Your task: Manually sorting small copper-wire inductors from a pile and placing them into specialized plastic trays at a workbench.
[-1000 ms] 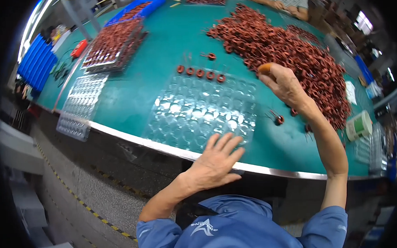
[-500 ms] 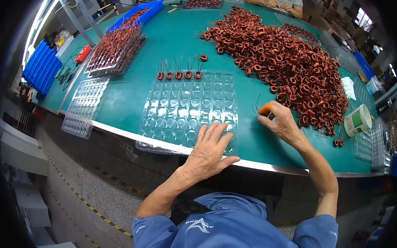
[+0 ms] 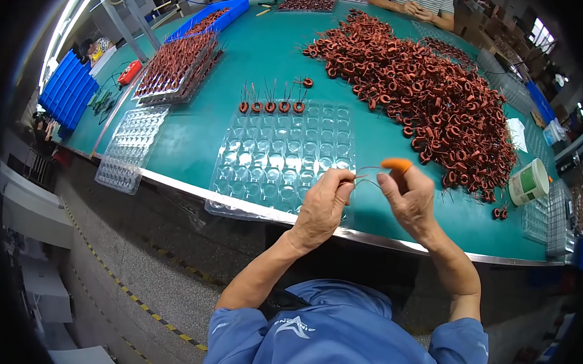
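Reddish wire (image 3: 369, 168) now pinched by left hand (image 3: 319, 210), hold of right hand (image 3: 413, 200) unclear

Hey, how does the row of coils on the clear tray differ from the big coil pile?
The row has five coils; the pile has too many to count. The row sits along the tray's far edge; the pile lies heaped on the green table. The row is orderly; the pile is jumbled. Both are reddish-brown rings with thin wires.

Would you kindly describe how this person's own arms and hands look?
The blue sleeves are short, with small pale markings, leaving the forearms bare. The right hand wears an orange finger cover; the left hand shows no glove.
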The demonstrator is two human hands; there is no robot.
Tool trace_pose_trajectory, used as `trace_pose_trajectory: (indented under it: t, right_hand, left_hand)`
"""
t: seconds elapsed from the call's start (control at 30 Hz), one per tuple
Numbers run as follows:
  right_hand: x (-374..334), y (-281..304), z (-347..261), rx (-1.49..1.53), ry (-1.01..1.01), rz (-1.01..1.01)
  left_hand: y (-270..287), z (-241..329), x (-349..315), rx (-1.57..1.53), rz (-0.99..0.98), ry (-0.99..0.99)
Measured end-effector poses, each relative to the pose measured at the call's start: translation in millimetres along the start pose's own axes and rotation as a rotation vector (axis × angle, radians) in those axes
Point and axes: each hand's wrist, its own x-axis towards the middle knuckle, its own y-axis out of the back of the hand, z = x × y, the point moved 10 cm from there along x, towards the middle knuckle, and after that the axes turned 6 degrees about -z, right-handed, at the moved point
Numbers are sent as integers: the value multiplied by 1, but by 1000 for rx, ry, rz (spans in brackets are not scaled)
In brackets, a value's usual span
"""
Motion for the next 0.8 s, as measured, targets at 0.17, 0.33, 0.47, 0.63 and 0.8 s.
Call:
trace_pose_trajectory:
  t: [0.17, 0.33, 0.47, 0.63, 0.8]
  right_hand:
    - [2, -12, 5, 144, -38, -190]
    - [-5, -12, 6, 248, -60, -210]
    - [-15, 10, -43, -197, 377, 0]
    - [-34, 0, -74, -421, 683, 156]
    - [-28, 12, -68, -319, 576, 151]
  left_hand:
    - [-33, -9, -5, -660, -318, 254]
    - [-59, -13, -22, -1081, -424, 434]
    - [-60, -12, -17, -926, -369, 371]
    - [-42, -22, -4, -804, -165, 343]
    - [-42, -8, -7, -841, -185, 285]
